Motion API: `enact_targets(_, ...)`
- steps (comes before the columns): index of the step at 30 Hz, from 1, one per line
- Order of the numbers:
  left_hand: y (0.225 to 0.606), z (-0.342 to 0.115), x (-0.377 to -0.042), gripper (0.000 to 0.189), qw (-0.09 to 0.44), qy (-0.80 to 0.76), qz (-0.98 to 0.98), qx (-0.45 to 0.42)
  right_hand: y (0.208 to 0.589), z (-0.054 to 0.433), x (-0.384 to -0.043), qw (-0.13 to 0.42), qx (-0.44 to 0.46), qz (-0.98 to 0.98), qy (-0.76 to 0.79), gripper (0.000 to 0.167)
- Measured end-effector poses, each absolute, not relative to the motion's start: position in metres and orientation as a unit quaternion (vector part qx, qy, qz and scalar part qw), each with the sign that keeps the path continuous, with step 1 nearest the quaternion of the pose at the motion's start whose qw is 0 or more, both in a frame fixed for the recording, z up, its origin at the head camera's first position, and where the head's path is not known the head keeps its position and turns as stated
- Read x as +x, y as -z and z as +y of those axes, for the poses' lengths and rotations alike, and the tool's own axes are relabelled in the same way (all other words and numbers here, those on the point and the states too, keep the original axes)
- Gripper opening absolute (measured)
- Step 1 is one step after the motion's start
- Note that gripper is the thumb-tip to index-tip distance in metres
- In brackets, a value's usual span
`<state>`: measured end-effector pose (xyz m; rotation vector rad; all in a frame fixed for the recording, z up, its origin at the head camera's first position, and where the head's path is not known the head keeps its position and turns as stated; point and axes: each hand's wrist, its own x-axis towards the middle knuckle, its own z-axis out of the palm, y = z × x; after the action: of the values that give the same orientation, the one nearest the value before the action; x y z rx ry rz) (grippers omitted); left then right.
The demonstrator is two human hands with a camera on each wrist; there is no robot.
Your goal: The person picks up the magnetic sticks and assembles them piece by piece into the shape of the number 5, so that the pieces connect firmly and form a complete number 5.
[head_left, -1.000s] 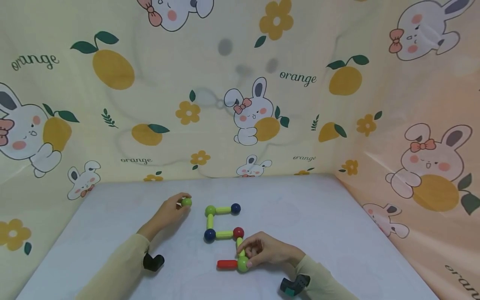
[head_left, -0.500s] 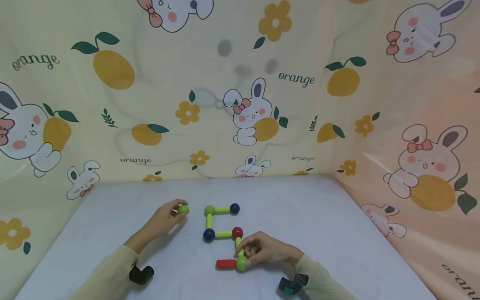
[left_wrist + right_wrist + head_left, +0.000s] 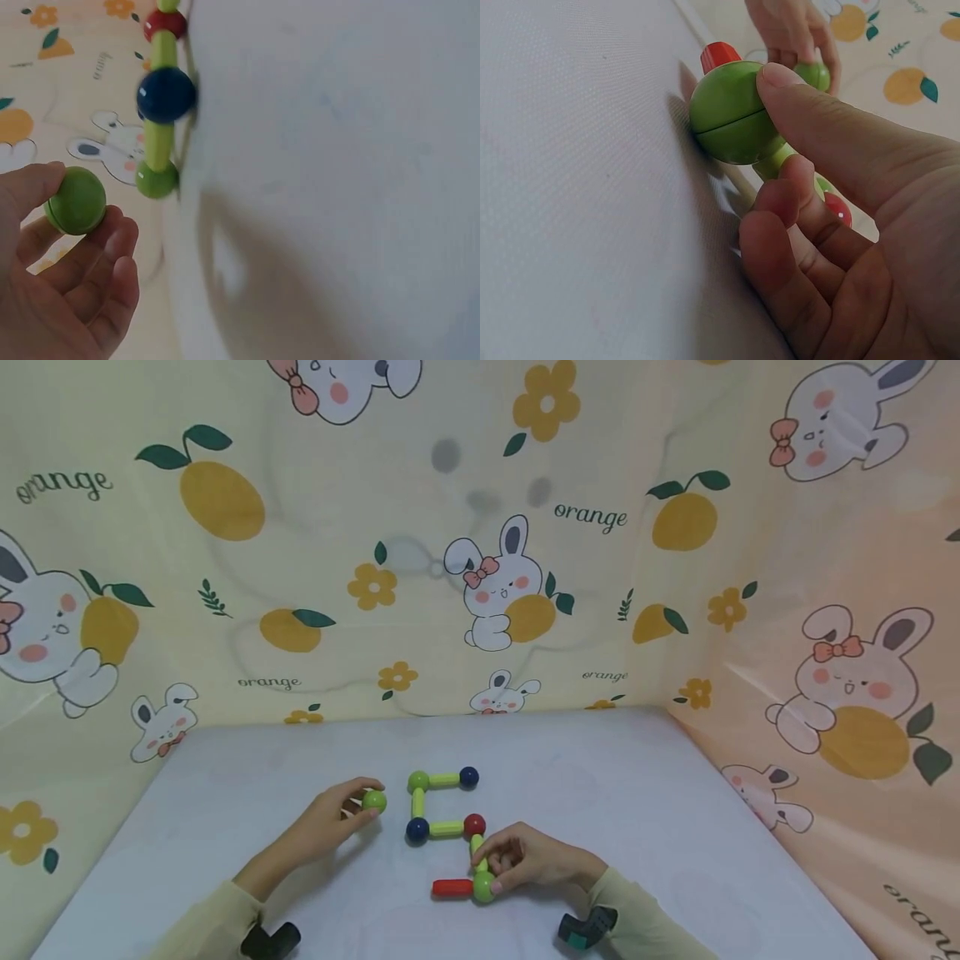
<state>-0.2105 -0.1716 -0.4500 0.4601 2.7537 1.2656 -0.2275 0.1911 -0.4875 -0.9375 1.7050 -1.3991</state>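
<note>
My left hand (image 3: 318,827) pinches a loose green ball (image 3: 374,802) between thumb and fingers, held above the table left of a zigzag chain of balls and rods. From the far end, the chain has a navy ball (image 3: 468,778), a green ball (image 3: 418,782), another navy ball (image 3: 417,831), a red ball (image 3: 474,825) and a near green ball (image 3: 484,887), joined by yellow-green rods (image 3: 447,829). A red rod (image 3: 452,888) sticks out leftward from the near ball. My right hand (image 3: 536,860) grips that near green ball, thumb on it (image 3: 735,112), fingers curled beside the adjoining rod.
The chain lies on a white table (image 3: 637,827). A printed cloth (image 3: 337,527) with rabbits and oranges rises behind the table and along its sides. Dark cameras (image 3: 588,928) are strapped at both wrists.
My left hand has come back toward the table's near side with the loose green ball, then slightly right toward the chain. The right hand and the chain have stayed in place.
</note>
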Motion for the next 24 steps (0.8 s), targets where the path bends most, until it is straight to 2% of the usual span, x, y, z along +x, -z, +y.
enact_targets(10, 0.442, -0.156, -0.189, 0.039, 0.082, -0.430, 0.877, 0.199, 0.488, 0.191, -0.227, 0.361, -0.363, 0.669, 0.539, 0.040)
enact_targets(24, 0.460, -0.135, -0.177, 0.035, 0.162, -0.428, 0.858, 0.234, 0.488, 0.190, -0.228, 0.360, -0.361, 0.672, 0.537, 0.040)
